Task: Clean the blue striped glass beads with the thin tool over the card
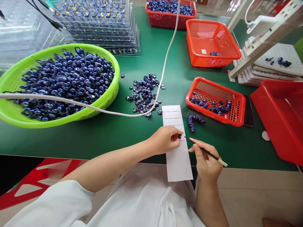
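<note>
Over a strip of white paper [178, 167] with ruled lines, my left hand [165, 140] pinches a small dark glossy piece [180, 136]. My right hand [208, 159] grips a thin paintbrush [209, 154] with a dark handle and a pale end. The brush's fine tip points left and meets or nearly meets the piece; exact contact is too small to tell. Just right of the paper, a curved row of dark blue shiny pieces [193, 121] lies on the green table [139, 138]. Beyond the paper is a loose heap of similar pieces [144, 93].
A lime-green basket [117, 74] full of dark blue pieces stands left, before stacked clear trays [136, 37]. A white cable [118, 113] crosses the table. Right are a small red basket [240, 108], an orange-red basket [201, 60], a larger red bin [272, 116] and a metal post [255, 47].
</note>
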Action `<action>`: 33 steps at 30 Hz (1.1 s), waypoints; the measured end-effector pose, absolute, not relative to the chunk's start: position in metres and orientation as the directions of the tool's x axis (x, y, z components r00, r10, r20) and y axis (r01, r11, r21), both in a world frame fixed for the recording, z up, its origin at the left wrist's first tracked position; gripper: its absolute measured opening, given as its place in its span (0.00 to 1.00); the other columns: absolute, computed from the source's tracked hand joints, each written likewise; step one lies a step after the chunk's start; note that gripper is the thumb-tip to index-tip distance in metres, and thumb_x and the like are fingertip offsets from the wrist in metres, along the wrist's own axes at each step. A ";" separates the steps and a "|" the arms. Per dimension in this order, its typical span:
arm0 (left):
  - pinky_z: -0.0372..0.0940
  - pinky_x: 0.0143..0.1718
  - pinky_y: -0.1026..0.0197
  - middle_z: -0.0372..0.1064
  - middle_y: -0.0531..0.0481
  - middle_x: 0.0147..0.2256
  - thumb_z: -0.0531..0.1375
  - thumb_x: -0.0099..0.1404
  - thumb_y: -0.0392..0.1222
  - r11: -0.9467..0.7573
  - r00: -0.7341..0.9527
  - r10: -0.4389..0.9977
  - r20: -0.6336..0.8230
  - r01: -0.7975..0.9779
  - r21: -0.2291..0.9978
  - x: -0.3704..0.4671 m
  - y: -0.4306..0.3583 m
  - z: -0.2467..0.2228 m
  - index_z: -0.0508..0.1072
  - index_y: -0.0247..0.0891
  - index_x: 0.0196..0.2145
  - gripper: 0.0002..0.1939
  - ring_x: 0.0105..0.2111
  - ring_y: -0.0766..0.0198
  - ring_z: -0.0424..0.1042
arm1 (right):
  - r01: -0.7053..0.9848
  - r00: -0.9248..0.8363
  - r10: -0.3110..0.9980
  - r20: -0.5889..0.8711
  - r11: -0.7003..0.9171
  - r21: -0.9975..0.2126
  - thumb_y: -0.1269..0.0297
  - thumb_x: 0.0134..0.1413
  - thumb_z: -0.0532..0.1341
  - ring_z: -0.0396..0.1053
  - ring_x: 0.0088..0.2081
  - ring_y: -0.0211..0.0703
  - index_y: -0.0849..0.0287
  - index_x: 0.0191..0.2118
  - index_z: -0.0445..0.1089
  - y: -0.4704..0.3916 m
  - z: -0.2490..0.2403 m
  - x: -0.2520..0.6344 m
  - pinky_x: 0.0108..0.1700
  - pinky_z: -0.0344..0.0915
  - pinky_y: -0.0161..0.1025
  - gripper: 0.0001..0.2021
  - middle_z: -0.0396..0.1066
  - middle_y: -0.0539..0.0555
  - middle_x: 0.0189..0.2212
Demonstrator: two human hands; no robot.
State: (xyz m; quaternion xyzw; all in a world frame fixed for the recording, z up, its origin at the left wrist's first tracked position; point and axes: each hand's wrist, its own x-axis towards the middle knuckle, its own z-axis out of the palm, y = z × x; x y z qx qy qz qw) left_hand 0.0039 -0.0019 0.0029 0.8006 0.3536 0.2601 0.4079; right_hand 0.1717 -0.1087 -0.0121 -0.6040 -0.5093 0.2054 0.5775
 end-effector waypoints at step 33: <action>0.69 0.36 0.56 0.68 0.41 0.38 0.53 0.67 0.30 -0.805 0.825 0.563 0.045 0.535 0.255 0.059 0.016 0.015 0.70 0.33 0.39 0.06 0.38 0.55 0.69 | 0.034 0.827 0.511 0.236 0.373 -0.927 0.67 0.56 0.65 0.70 0.18 0.35 0.58 0.33 0.67 -0.099 -0.004 0.172 0.21 0.66 0.34 0.05 0.77 0.49 0.29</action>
